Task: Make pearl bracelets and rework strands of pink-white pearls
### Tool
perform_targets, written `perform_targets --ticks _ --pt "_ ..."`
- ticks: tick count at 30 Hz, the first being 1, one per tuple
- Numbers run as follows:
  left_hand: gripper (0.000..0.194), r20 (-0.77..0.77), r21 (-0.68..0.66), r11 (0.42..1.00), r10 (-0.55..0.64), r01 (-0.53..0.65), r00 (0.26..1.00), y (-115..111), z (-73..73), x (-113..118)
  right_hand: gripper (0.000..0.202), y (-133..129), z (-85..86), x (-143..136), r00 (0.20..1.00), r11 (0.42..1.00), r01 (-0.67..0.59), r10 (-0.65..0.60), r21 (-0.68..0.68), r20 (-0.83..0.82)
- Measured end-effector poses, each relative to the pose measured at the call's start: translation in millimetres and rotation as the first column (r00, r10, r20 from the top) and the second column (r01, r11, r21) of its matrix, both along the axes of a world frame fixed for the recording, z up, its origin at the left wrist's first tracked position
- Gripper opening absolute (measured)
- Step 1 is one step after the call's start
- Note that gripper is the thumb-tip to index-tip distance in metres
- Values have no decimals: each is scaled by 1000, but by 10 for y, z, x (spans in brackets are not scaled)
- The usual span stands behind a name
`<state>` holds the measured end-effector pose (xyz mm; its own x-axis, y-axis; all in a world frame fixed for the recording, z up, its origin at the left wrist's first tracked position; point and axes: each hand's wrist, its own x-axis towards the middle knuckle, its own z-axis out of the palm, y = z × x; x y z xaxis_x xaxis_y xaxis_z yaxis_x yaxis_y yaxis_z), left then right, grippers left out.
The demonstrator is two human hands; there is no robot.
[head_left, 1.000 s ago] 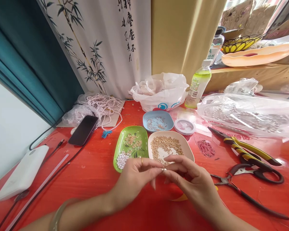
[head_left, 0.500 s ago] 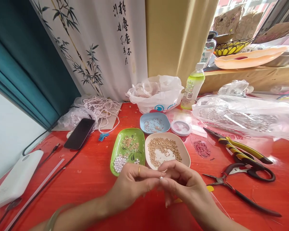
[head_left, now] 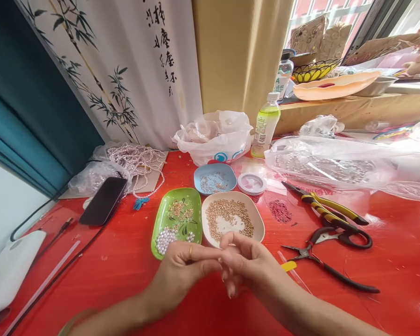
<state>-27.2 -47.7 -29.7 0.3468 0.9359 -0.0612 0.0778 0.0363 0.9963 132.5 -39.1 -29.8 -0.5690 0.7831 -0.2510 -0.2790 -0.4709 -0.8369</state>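
Note:
My left hand (head_left: 184, 270), with a gold ring on one finger, is closed in a pinch, its thumb and index fingertip reaching the right hand. My right hand (head_left: 247, 261) is closed too, thumb against the fingers, its tips meeting the left ones. Whatever lies between them is hidden now. Just beyond the hands stand a green tray (head_left: 156, 221) with white pearl beads (head_left: 166, 240) and small gold pieces (head_left: 182, 210), and a cream tray (head_left: 261, 224) with many gold beads (head_left: 227, 210). Behind these is a blue tray (head_left: 197, 179) of small metal pins.
On the red table (head_left: 119, 275), pliers with yellow-black handles (head_left: 322, 207), scissors (head_left: 353, 238) and dark-handled pliers (head_left: 339, 275) lie right. A phone (head_left: 103, 200), pearl strands (head_left: 136, 161) and cables are left. A plastic bag (head_left: 213, 135) and bottle (head_left: 266, 123) stand behind.
The whole view has shifted, so things on the table appear farther left. A pearl bead that showed between the fingertips is now hidden by the right thumb and fingers.

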Motion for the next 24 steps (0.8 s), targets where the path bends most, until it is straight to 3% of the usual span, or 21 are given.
perform_targets --ticks 3,5,7,10,13,15,17,20,22,24 --pt "14 27 -86 986 146 -143 989 13 -47 2 25 84 65 186 970 977 74 -117 199 213" --pt "15 31 -124 972 204 -199 978 27 -74 3 22 99 56 383 889 902 55 -240 428 391" --pt "17 26 -139 969 212 -206 977 41 -90 7 18 59 2 580 743 787 -98 -349 608 571" --pt "17 22 -155 968 205 -199 978 56 -92 17 19 -65 -106 757 535 582 -422 -459 695 709" --pt "18 15 -175 961 222 -216 975 57 -82 25 27 -161 -156 795 458 374 -622 -539 688 707" --pt "21 4 -188 954 240 -235 971 51 -74 26 21 -165 -153 844 455 286 -652 -593 702 664" --pt "23 0 -200 947 256 -251 967 43 -67 24 23 -121 -151 984 419 249 -648 -673 720 610" --pt "21 8 -208 944 262 -255 965 36 -62 21 33 -21 -203 1348 253 231 -681 -816 695 519" --pt "20 19 -211 945 260 -250 966 34 -65 20 48 27 -275 1603 160 234 -723 -859 650 487" --pt "19 27 -216 944 261 -249 965 31 -69 23 58 42 -349 1791 127 256 -751 -849 609 514"
